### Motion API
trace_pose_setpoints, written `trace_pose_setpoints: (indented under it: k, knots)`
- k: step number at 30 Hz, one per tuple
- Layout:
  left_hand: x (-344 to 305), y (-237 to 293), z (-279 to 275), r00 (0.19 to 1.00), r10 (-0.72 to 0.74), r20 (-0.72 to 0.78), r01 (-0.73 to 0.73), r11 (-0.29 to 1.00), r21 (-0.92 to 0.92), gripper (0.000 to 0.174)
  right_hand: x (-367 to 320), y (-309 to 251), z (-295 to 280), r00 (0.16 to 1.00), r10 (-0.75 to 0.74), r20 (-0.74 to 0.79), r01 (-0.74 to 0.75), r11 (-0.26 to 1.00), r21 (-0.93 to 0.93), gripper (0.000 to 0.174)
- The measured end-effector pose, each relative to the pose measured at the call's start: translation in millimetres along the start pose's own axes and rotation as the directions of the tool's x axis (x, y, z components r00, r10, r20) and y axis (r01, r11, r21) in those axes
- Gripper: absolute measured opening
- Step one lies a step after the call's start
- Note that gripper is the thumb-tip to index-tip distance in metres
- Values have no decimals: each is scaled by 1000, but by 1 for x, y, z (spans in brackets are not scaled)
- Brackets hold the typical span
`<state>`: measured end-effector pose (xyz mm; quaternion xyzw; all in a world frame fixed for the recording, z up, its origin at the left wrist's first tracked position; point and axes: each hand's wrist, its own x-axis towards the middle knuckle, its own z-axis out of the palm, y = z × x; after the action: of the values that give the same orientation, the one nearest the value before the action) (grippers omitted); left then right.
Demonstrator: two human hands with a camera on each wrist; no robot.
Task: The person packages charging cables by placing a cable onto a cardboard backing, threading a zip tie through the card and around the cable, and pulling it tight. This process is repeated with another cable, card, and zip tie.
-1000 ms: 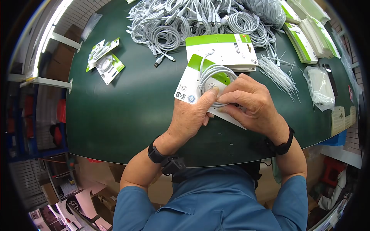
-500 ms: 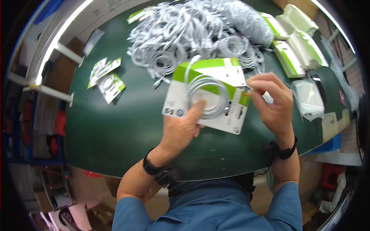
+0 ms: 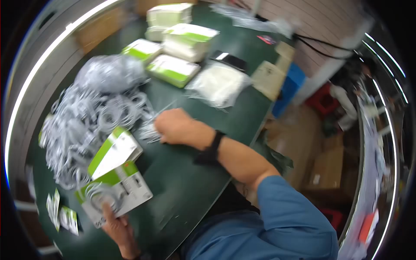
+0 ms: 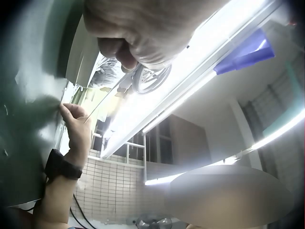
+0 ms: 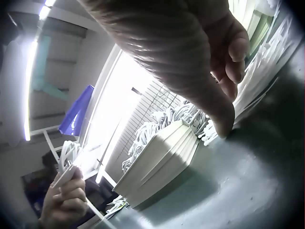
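My left hand (image 3: 116,226) grips the near edge of the card (image 3: 130,190), fingers curled round it, with the cable (image 3: 97,193) coiled on its face, low at my left just beside the card stack (image 3: 116,151). My right hand (image 3: 175,126) is well apart from it, fingers bent down into the ties (image 3: 149,131) and pinching what looks like one tie (image 4: 102,102). Since I'm looking at the ties, I judge the coil could spring off the card if my left grip slackens, and the tangled ties could come up several at once.
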<state>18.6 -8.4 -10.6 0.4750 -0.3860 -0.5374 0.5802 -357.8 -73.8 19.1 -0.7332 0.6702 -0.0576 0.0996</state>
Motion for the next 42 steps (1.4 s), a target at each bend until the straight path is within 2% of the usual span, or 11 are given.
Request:
trace_pose_setpoints:
  k: [6,8,11,14,17,23,27,32,36,41,42]
  knots:
    - [39,-29,-50,996,39,81,-42,998,45,37,8,4,18,983,-136,-125,143,988,51,10]
    - [32,-24,-32,999,42,24,-44,994,97,40,12,5,28,969,-172,-177,185,981,60,11]
    - [34,-27,-28,995,59,77,-66,994,89,42,10,0,28,954,-174,-244,191,980,50,10]
    - [37,-30,-28,997,34,72,-40,996,75,42,5,-2,22,959,-154,-236,175,982,71,10]
    - [44,-36,-42,987,49,150,-59,996,66,41,3,-4,19,966,-128,-223,149,986,78,10]
    - [20,-25,-15,992,97,86,-103,992,73,37,6,-7,14,968,-111,-223,133,988,84,10]
    - [28,-35,-29,989,83,125,-92,994,66,36,3,-7,14,969,-94,-227,121,987,105,10]
    - [26,-36,-25,993,66,98,-74,995,73,35,5,-3,16,945,-135,-297,173,979,109,9]
    - [28,-39,-33,983,103,152,-114,991,64,32,3,-3,15,947,-124,-298,170,976,136,8]
    - [-14,-8,22,993,36,114,-40,999,37,28,6,4,18,935,-160,-316,191,979,69,6]
    - [-20,-2,26,986,68,154,-72,997,22,25,2,3,13,936,-167,-309,190,981,44,6]
